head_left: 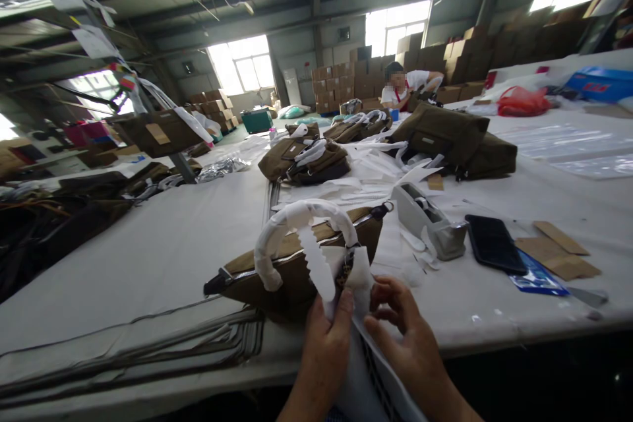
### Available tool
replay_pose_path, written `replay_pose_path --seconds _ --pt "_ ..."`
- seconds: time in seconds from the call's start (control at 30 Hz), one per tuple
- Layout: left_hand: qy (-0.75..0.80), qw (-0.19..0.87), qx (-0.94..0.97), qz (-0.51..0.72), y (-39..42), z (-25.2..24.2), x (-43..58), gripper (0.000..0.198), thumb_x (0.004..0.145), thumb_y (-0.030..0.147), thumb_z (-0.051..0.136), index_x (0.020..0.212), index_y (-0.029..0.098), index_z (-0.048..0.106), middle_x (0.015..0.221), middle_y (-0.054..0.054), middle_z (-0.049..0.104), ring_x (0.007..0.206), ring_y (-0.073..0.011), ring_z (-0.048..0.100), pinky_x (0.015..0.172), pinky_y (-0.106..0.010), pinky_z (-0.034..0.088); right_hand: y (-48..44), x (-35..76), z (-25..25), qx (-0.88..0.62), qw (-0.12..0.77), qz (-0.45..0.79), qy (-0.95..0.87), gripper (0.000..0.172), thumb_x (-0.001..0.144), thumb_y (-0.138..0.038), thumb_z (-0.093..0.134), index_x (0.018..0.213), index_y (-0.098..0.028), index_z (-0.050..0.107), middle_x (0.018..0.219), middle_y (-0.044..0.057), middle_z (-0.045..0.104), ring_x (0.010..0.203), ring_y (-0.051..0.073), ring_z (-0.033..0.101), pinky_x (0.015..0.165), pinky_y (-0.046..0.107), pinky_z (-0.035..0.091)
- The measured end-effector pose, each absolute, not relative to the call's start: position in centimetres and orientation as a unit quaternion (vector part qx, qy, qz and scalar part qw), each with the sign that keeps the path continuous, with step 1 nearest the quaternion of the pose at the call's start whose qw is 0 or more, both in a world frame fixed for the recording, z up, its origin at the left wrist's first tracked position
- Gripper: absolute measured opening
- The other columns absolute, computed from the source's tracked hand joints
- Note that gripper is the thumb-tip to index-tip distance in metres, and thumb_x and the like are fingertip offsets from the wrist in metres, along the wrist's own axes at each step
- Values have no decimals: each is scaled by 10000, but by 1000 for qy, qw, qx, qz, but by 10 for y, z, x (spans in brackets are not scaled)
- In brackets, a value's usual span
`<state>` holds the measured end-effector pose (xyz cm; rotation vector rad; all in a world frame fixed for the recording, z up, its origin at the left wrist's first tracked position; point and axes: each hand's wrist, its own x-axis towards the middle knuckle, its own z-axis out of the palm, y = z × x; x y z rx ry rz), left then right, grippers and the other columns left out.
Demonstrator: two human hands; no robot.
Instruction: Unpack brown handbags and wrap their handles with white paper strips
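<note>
An olive-brown handbag (291, 300) with a silver zipper lies at the table's near edge, its arched handle (270, 237) wrapped in white paper. A strap with a chain-like pattern runs from the bag toward me, partly covered by white wrapping paper (360, 277). My left hand (329, 330) is closed on this paper-covered strap, thumb on top, just in front of the bag. On the other side, my right hand (403, 323) has curled fingers at the paper's right edge and pinches it. Part of the strap under the paper is hidden.
Right of the bag stand a grey tape dispenser (430, 221), a black phone (494, 244), a blue packet (537, 273) and brown card pieces (558, 250). More olive bags (304, 158) and paper scraps lie behind. A co-worker (410, 86) is at the far end.
</note>
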<state>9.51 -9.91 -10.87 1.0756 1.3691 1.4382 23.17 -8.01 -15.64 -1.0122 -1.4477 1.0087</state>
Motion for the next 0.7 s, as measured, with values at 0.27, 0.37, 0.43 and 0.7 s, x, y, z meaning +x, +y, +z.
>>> replay_pose_path --seconds 0.27,0.37,0.43,0.7 --pt "533 413 437 596 -98 -98 90 437 861 486 684 1182 194 732 1117 -114 765 1247 -352 610 1061 -493 498 -110 252 -197 -439 406 513 -615 466 824 -410 711 1270 -292 640 1079 92 703 757 228 670 695 353 585" --pt "540 419 456 570 -98 -99 88 470 889 482 649 1264 201 687 1222 -104 730 1284 -335 587 1108 -488 453 -80 259 -156 -480 483 471 -561 426 910 -549 580 1202 -249 664 962 74 689 631 176 610 618 315 550" --pt "544 414 456 569 -98 -100 88 483 903 467 634 1310 209 653 1336 -87 672 1346 -314 531 1162 -469 389 -58 252 -130 -447 489 473 -581 470 912 -593 561 1159 -209 671 833 53 662 593 164 576 566 293 504" --pt "595 229 557 532 -106 -103 95 430 979 341 502 1377 212 603 1346 -88 663 1295 -273 586 1114 -391 438 -30 214 -115 -424 492 456 -609 376 883 -560 638 807 -192 628 721 14 573 658 160 499 596 281 404"
